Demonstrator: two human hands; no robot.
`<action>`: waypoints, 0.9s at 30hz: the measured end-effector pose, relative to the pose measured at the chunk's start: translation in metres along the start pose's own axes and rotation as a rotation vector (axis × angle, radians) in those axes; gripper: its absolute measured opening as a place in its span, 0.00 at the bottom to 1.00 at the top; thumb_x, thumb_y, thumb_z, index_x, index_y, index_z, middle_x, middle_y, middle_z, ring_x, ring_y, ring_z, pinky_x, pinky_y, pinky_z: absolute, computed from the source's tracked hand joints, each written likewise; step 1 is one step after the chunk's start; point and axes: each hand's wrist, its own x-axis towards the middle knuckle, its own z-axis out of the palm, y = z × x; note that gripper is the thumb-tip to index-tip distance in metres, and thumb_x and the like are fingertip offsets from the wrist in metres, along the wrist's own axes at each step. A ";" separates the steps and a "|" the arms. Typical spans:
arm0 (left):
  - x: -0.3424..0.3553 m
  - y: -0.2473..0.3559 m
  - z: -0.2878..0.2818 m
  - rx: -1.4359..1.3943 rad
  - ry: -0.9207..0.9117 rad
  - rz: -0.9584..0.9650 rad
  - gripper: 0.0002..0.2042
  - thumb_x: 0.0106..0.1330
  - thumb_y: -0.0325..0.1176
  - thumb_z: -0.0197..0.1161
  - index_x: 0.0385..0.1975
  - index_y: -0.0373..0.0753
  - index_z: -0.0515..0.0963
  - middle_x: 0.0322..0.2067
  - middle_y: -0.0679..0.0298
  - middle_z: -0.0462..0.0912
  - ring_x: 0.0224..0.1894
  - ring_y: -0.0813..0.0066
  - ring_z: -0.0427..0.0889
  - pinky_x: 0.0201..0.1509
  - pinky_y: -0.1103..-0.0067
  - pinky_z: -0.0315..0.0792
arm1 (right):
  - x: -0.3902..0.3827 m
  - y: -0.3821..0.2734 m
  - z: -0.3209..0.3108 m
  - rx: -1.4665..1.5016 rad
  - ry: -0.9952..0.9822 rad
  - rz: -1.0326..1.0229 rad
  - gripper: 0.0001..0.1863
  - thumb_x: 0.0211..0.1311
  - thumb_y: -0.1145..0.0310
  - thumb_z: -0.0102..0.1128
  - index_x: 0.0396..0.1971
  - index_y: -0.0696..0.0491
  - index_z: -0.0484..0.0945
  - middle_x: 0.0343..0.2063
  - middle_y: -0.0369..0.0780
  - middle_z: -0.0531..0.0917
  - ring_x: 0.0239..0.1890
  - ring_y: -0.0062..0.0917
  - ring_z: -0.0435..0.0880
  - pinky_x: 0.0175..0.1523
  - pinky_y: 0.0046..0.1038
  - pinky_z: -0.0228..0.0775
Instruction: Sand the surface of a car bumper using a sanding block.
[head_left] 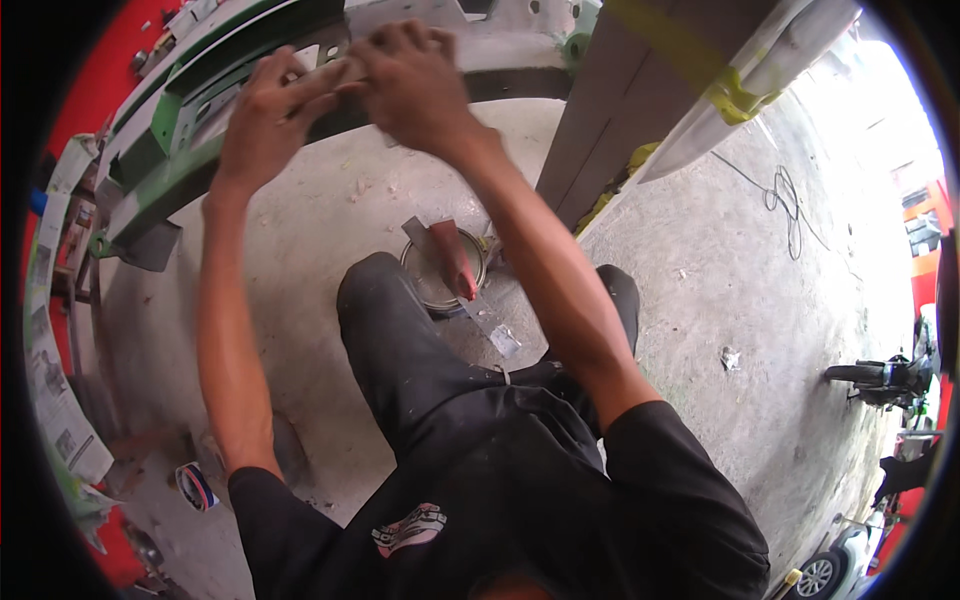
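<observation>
Both my hands are raised at the top, in front of a green metal frame (150, 185) with holes and a curved lower bar. My left hand (262, 125) has its fingers bent and drawn together, pointing toward the right one. Knuckles up, my right hand (415, 90) curls its fingers beside the left fingertips. Blur and the fingers hide whatever lies between them. Below, between my knees, stands a round tin (484, 268). A red tapered piece (453, 260) and a flat grey strip (480, 315) lie across its top.
A tall grey-brown panel (640, 110) with yellow patches (740, 100) rises at the right. Coiled thin cable (787, 205) and a crumpled scrap (731, 358) lie on the concrete floor. A motorbike wheel (855, 374) is far right. A tape roll (196, 487) sits lower left.
</observation>
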 end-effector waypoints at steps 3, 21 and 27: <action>0.029 0.037 0.021 0.081 0.141 0.185 0.18 0.64 0.38 0.69 0.55 0.55 0.85 0.35 0.62 0.74 0.42 0.61 0.77 0.49 0.66 0.73 | -0.010 0.048 -0.032 -0.074 -0.057 0.001 0.19 0.62 0.53 0.65 0.49 0.46 0.82 0.51 0.41 0.80 0.59 0.34 0.75 0.63 0.46 0.57; 0.025 0.028 0.015 0.039 0.127 0.244 0.22 0.64 0.31 0.69 0.59 0.58 0.83 0.35 0.64 0.73 0.42 0.66 0.75 0.49 0.68 0.73 | -0.007 0.019 -0.040 0.031 -0.070 0.076 0.21 0.66 0.59 0.60 0.54 0.54 0.79 0.50 0.45 0.78 0.58 0.40 0.73 0.61 0.45 0.56; -0.008 -0.003 0.001 0.005 0.021 0.073 0.22 0.64 0.30 0.69 0.59 0.57 0.82 0.36 0.63 0.73 0.41 0.66 0.75 0.48 0.69 0.73 | -0.003 -0.006 0.013 0.026 0.114 -0.025 0.16 0.59 0.53 0.66 0.39 0.49 0.85 0.44 0.41 0.81 0.54 0.35 0.74 0.61 0.42 0.58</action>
